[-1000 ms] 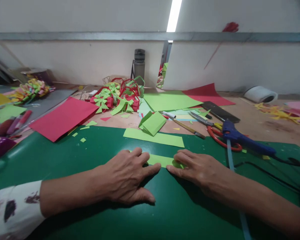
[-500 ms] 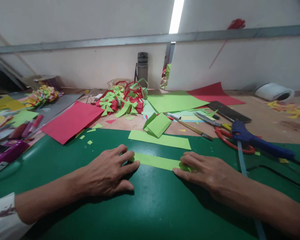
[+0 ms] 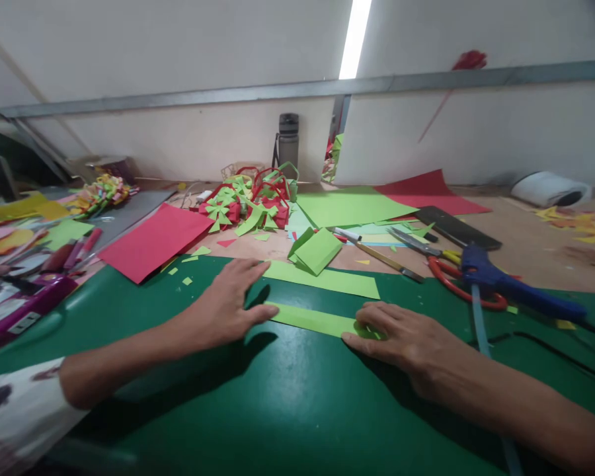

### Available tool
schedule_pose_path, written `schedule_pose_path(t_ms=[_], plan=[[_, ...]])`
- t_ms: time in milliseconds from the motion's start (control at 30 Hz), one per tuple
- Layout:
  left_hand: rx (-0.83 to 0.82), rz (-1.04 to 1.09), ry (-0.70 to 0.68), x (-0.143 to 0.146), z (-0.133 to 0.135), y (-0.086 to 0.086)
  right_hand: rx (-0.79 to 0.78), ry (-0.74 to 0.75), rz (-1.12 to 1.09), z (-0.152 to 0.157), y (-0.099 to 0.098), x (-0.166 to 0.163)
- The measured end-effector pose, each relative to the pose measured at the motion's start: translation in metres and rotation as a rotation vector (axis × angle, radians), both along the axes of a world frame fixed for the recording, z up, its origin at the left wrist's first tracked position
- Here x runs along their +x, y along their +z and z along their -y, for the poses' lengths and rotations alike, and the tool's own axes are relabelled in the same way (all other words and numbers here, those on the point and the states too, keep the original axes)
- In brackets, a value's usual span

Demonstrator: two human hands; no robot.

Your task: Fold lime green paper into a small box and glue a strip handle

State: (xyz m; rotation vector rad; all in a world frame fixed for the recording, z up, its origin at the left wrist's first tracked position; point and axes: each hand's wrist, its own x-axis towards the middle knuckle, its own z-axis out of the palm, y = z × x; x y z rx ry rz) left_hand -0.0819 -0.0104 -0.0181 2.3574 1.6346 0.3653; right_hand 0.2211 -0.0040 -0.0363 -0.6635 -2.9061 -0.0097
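A narrow light-green paper strip (image 3: pixel 313 319) lies flat on the dark green cutting mat (image 3: pixel 297 403). My right hand (image 3: pixel 406 338) presses its right end with the fingers flat. My left hand (image 3: pixel 231 299) hovers just above the mat beside the strip's left end, fingers stretched out and holding nothing. A wider light-green strip (image 3: pixel 327 278) lies just behind, and a folded green paper piece (image 3: pixel 316 251) sits beyond that.
Red-handled scissors (image 3: pixel 439 259) and a blue glue gun (image 3: pixel 510 284) lie at the right. A red sheet (image 3: pixel 153 239) lies left, red-and-green paper crafts (image 3: pixel 245 201) behind, a grey bottle (image 3: pixel 288 139) by the wall. Pens and coloured scraps crowd the far left.
My left hand has lifted off the strip's left end and moved up and back toward the wider strip. My right hand stays pressed on the right end. The view shifted slightly.
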Motion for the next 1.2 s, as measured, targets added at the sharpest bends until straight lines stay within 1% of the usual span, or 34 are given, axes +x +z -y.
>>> schedule_pose_path(t_ms=[67,133,233,400,633,900,967,1000,1033,1067,1133,1167,1200], plan=[[-0.144,-0.053,-0.003,0.021,-0.005,-0.002,0.000,-0.022,0.012,0.002,0.000,-0.002],[-0.229,-0.106,0.006,0.037,-0.010,-0.005,0.003,-0.024,0.027,0.004,0.000,-0.003],[-0.265,-0.153,0.022,0.049,-0.014,-0.009,0.016,-0.010,0.037,0.004,-0.001,-0.003],[-0.284,-0.155,0.043,0.049,-0.017,-0.010,0.025,-0.001,0.022,0.005,-0.004,-0.002],[-0.221,-0.115,0.014,0.033,-0.015,-0.013,0.052,0.013,-0.011,0.006,-0.004,-0.002],[-0.222,-0.117,0.103,-0.004,-0.011,-0.013,0.054,0.013,0.013,0.004,-0.004,-0.002],[-0.159,-0.112,0.118,-0.011,-0.007,-0.013,0.063,-0.001,0.029,0.004,-0.003,-0.002],[-0.087,-0.104,0.115,-0.011,-0.004,-0.012,0.067,-0.002,0.037,0.004,-0.002,-0.003],[0.048,-0.078,0.099,-0.009,0.000,-0.011,0.071,-0.001,0.043,0.004,-0.002,-0.003],[0.185,-0.049,0.015,-0.005,0.004,-0.010,0.075,0.003,0.048,0.004,-0.001,-0.003],[0.343,-0.015,-0.298,0.010,0.013,-0.009,0.076,-0.002,0.065,0.005,0.001,-0.004],[0.354,-0.048,-0.477,0.019,0.017,-0.008,0.075,-0.008,0.076,0.005,0.002,-0.004],[0.315,-0.091,-0.585,0.028,0.019,-0.008,0.075,-0.017,0.088,0.005,0.003,-0.005]])
